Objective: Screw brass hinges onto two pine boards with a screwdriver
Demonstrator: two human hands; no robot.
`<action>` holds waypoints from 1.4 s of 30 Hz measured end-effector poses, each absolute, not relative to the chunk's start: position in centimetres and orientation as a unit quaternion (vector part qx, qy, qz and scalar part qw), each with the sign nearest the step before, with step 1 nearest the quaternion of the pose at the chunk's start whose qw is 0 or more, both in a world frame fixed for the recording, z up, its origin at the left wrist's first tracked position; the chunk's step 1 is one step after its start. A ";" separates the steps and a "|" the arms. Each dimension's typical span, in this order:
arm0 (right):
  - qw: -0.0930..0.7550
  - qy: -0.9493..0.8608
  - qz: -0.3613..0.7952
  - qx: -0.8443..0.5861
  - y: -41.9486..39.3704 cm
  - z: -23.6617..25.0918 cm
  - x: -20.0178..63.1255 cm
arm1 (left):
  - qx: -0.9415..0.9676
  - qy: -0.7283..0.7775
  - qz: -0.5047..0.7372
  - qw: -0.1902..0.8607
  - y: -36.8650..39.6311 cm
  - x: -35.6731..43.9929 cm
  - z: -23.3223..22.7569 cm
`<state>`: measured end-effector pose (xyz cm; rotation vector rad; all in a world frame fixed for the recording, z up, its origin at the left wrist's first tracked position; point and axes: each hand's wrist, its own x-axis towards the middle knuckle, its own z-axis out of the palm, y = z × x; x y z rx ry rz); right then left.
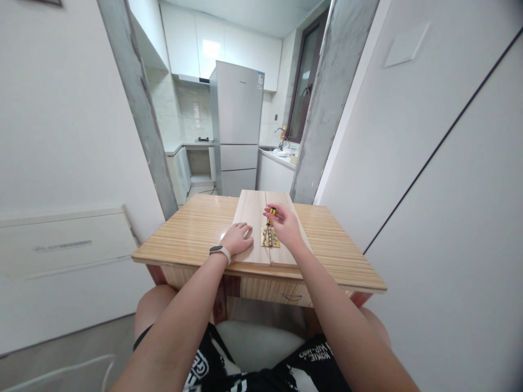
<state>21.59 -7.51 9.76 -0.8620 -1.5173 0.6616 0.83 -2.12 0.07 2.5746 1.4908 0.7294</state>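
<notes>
My right hand (286,226) grips a screwdriver (271,213) by its yellow and black handle, with the shaft pointing down. Below it, a gold-coloured hinge (276,244) lies across the seam between two pale wooden boards. Whether the screwdriver tip touches a screw is too small to tell. On the left board (250,206), my left hand (237,239) rests palm down with fingers stretched out and the thumb apart, to the left of the hinge. The right board (296,256) lies partly beneath my right forearm.
Both boards lie on a wood-grain table (192,228) with a drawer (269,291) in front. A white wall (433,179) runs close on the right. Beyond the table stand a grey fridge (240,109) and a kitchen counter with a sink tap (281,137).
</notes>
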 end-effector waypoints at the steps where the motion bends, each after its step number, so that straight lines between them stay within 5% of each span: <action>1: 0.595 -0.653 0.288 -0.370 -7.5 9.7 21.5 | 0.840 0.486 0.239 0.038 -2.1 0.8 0.0; 15: 0.581 -0.658 0.301 -0.372 -7.3 9.6 21.7 | 0.841 0.477 0.253 0.031 -1.9 0.8 -0.4; 23: 0.585 -0.658 0.196 -0.431 -7.3 10.1 22.0 | 0.844 0.472 0.252 0.028 -1.9 0.7 -0.5; 30: 0.587 -0.650 0.316 -0.363 -7.8 10.5 21.6 | 0.846 0.470 0.250 0.028 -1.8 0.7 -0.5; 42: 0.571 -0.665 0.315 -0.364 -7.1 9.9 21.9 | 0.841 0.480 0.248 0.030 -1.7 0.7 -0.6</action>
